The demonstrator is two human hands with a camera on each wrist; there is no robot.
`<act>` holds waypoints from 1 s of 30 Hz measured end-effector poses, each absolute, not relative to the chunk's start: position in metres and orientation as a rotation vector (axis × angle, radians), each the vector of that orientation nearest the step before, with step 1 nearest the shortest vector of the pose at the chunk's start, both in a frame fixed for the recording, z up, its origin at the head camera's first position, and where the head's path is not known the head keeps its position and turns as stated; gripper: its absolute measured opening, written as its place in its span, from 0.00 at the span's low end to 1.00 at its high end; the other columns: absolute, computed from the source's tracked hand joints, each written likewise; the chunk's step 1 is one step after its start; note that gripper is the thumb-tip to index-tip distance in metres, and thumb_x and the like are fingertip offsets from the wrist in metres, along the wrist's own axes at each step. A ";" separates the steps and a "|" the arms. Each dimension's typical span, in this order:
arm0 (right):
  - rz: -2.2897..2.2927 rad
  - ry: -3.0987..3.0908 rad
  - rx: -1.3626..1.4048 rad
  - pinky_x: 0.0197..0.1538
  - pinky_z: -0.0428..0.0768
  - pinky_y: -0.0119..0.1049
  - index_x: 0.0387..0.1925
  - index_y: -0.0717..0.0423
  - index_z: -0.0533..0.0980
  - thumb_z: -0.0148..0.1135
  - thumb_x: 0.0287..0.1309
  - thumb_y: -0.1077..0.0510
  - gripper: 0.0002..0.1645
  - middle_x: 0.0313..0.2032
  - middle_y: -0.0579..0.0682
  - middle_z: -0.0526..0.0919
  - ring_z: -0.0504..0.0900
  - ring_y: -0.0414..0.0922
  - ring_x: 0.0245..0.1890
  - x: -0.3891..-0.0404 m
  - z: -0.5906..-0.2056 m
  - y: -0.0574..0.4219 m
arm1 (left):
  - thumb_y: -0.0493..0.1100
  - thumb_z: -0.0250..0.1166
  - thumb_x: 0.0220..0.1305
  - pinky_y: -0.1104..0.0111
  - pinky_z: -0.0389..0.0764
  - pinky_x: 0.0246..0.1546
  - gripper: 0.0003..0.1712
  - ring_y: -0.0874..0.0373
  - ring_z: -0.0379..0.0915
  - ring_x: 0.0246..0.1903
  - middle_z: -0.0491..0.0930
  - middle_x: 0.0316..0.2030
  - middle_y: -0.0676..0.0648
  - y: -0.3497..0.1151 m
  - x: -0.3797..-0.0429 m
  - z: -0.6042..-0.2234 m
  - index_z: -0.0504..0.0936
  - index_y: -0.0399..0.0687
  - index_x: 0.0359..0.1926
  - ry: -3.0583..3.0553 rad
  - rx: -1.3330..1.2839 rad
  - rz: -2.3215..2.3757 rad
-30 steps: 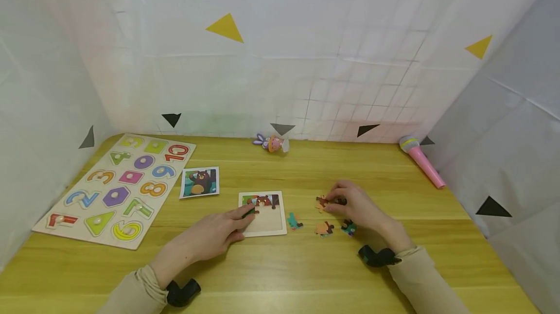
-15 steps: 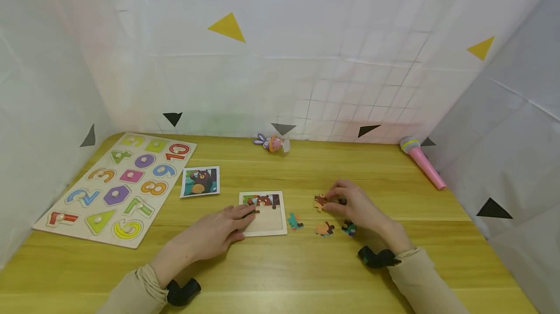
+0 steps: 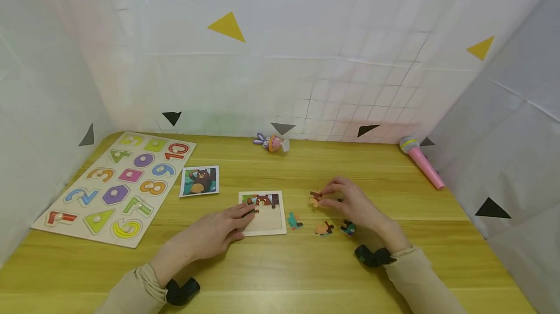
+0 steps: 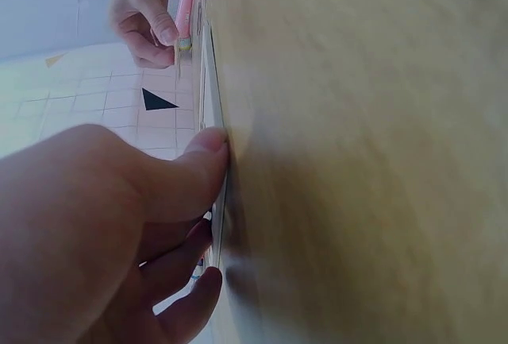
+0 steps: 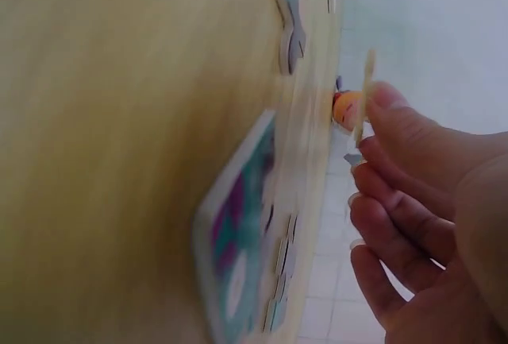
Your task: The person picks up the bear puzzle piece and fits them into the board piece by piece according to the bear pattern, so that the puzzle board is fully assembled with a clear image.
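Brown-orange puzzle piece (image 3: 315,199): raised off table (image 3: 271,275), right of tray (image 3: 269,220) | right hand (image 3: 356,207): fingers pinching it | left hand (image 3: 214,234): fingers fairly straight, resting on tray's left side | teal piece (image 3: 294,220): just beside tray

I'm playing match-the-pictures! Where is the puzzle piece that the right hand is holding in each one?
Head: the puzzle piece is right of centre, below the middle, at the fingertips.
Left wrist: upper left, a thin tan edge.
Right wrist: right of centre, above the middle, also edge-on.
Shared landmark: the right hand shows in all three.
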State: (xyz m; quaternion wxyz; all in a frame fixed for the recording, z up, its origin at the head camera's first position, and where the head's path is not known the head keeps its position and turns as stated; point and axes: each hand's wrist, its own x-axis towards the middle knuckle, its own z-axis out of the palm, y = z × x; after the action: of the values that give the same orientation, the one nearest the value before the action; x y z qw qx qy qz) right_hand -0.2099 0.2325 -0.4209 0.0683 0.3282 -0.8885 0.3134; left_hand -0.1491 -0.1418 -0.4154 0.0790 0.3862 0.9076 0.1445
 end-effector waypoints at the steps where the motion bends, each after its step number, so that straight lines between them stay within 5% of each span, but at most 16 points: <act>1: 0.949 -2.662 0.998 0.35 0.79 0.38 0.42 0.57 0.85 0.71 0.58 0.59 0.10 0.39 0.51 0.81 0.78 0.43 0.35 -0.210 -0.421 0.230 | 0.45 0.56 0.76 0.52 0.70 0.66 0.29 0.45 0.57 0.74 0.59 0.76 0.43 -0.142 -0.149 -0.415 0.66 0.43 0.73 2.715 1.151 0.432; 13: 0.910 -2.694 1.034 0.43 0.80 0.50 0.41 0.57 0.86 0.72 0.58 0.54 0.12 0.39 0.53 0.81 0.79 0.52 0.39 -0.213 -0.410 0.182 | 0.45 0.55 0.76 0.52 0.71 0.65 0.30 0.46 0.56 0.74 0.57 0.76 0.44 -0.141 -0.149 -0.416 0.64 0.44 0.74 2.706 1.128 0.443; 30: 0.969 -2.671 1.188 0.44 0.80 0.49 0.42 0.58 0.85 0.71 0.60 0.54 0.13 0.39 0.53 0.81 0.79 0.53 0.41 -0.217 -0.406 0.135 | 0.45 0.56 0.76 0.51 0.73 0.63 0.29 0.46 0.58 0.73 0.58 0.76 0.44 -0.143 -0.149 -0.415 0.66 0.43 0.74 2.721 1.130 0.467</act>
State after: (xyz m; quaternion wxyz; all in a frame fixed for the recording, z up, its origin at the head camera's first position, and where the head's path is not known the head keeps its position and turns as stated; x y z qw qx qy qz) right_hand -0.2174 0.1351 -0.4061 0.0310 0.3855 -0.8669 0.3145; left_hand -0.1485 -0.1428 -0.4151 0.0793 0.3778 0.9092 0.1561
